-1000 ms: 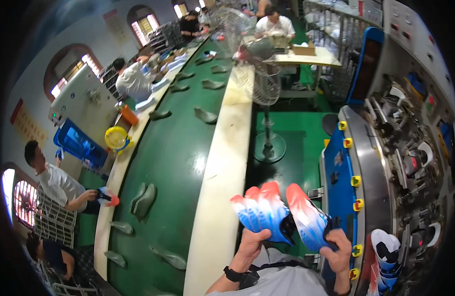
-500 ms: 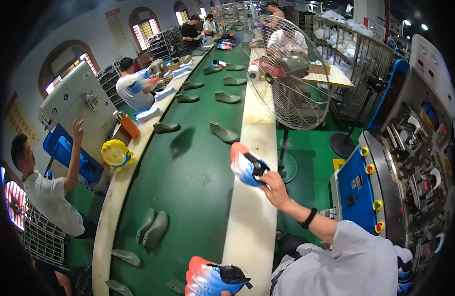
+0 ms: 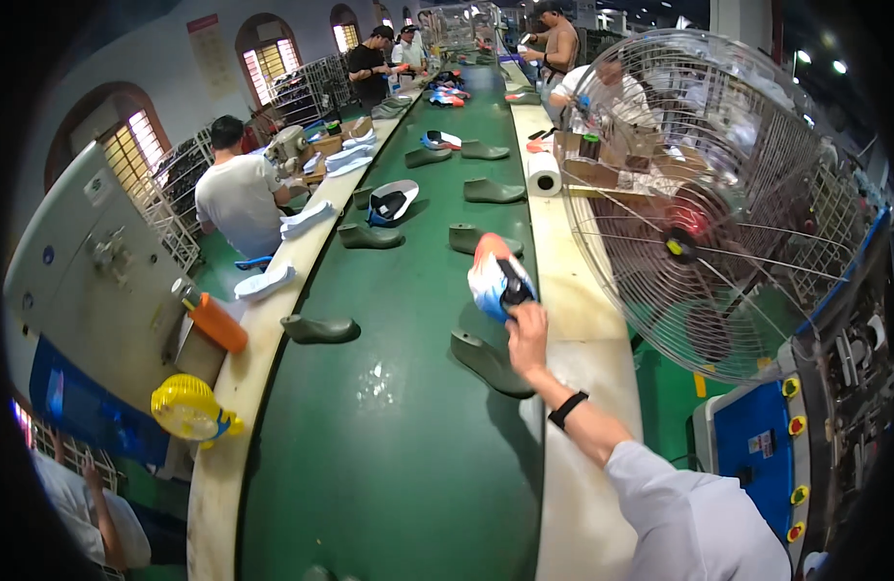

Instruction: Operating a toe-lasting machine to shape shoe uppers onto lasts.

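Observation:
My right hand (image 3: 528, 341), with a black band at the wrist, is closed on the collar edge of a shoe upper (image 3: 490, 279). The upper is red-orange at the toe, white and blue along the side, with a black lining. It is held up over the right side of the green conveyor belt (image 3: 399, 465). Just below and beside it lies a dark green shoe last (image 3: 490, 364), and another last (image 3: 464, 238) is partly hidden behind the upper. My left hand is out of the picture.
More lasts (image 3: 371, 236) lie along the belt, with a blue-and-white upper (image 3: 393, 201) among them. A large caged fan (image 3: 689, 242) rises at right. On the left ledge are a yellow fan (image 3: 187, 407) and an orange bottle (image 3: 218, 323). Co-workers (image 3: 236, 194) sit and stand alongside.
My view has shifted along the belt, and the stack of uppers at the lower edge has left it. My right hand has carried the upper from the pale ledge to over the belt.

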The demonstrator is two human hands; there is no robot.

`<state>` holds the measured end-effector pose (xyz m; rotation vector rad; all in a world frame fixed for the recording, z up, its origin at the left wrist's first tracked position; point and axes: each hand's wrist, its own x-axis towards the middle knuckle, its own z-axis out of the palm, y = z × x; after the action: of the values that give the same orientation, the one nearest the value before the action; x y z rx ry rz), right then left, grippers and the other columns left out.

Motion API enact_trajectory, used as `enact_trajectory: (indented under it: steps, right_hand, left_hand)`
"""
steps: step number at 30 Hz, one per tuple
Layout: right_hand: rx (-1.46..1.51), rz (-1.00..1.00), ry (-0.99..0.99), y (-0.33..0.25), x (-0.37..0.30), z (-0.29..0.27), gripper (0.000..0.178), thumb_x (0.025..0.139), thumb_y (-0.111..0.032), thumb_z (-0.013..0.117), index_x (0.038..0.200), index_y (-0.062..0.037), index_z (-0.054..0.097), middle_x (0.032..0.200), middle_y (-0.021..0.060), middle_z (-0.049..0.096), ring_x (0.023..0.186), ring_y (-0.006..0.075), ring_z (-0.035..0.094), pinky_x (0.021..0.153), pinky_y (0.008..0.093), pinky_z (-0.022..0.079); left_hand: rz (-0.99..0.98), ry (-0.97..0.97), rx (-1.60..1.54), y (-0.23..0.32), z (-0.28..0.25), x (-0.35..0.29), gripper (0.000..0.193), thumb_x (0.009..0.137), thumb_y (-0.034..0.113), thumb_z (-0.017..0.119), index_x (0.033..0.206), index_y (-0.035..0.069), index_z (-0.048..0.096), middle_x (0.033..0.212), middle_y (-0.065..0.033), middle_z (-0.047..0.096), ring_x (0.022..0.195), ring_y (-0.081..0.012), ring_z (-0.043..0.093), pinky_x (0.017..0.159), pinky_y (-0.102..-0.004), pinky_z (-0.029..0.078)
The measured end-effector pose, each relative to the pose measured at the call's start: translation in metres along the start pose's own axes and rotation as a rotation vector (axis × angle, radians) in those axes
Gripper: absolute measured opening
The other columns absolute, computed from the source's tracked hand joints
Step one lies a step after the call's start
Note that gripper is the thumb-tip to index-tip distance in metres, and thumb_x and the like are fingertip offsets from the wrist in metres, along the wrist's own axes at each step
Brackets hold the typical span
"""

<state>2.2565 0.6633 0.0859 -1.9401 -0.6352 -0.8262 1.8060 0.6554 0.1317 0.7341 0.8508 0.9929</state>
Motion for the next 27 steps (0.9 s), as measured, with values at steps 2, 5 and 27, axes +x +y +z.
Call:
enact_trajectory:
  steps: [2,5,27]
  right_hand:
    - [-0.094,-0.076,0.038,0.028,0.056,0.046,0.029,0.070,0.004,0.067,0.097,-0.0037,0.059,0.103,0.0139,0.056,0.104,0.0345,0.053,0.090,0.0452,0.043]
    - [-0.430,-0.125,0.108,0.099,0.193,0.084,0.052,0.069,0.000,0.069,0.118,-0.0038,0.052,0.120,0.0186,0.051,0.117,0.0379,0.047,0.098,0.0479,0.041]
    - [1.047,-0.106,-0.906,-0.175,-0.021,-0.097,0.042,0.080,-0.014,0.077,0.116,0.0010,0.064,0.120,0.0119,0.062,0.101,0.0275,0.058,0.087,0.0378,0.049]
  left_hand:
    - [0.009,0.027,0.034,-0.003,0.013,0.039,0.039,0.088,0.022,0.064,0.114,-0.003,0.051,0.106,-0.0131,0.059,0.097,-0.0275,0.058,0.089,-0.0434,0.049]
    - [-0.011,0.036,0.027,-0.036,0.049,0.080,0.035,0.091,0.023,0.061,0.112,-0.003,0.051,0.104,-0.0136,0.059,0.095,-0.0278,0.058,0.087,-0.0439,0.049]
    - [0.146,0.252,0.051,-0.018,0.079,0.019,0.030,0.094,0.021,0.056,0.111,-0.004,0.051,0.102,-0.0151,0.058,0.093,-0.0290,0.058,0.086,-0.0450,0.050]
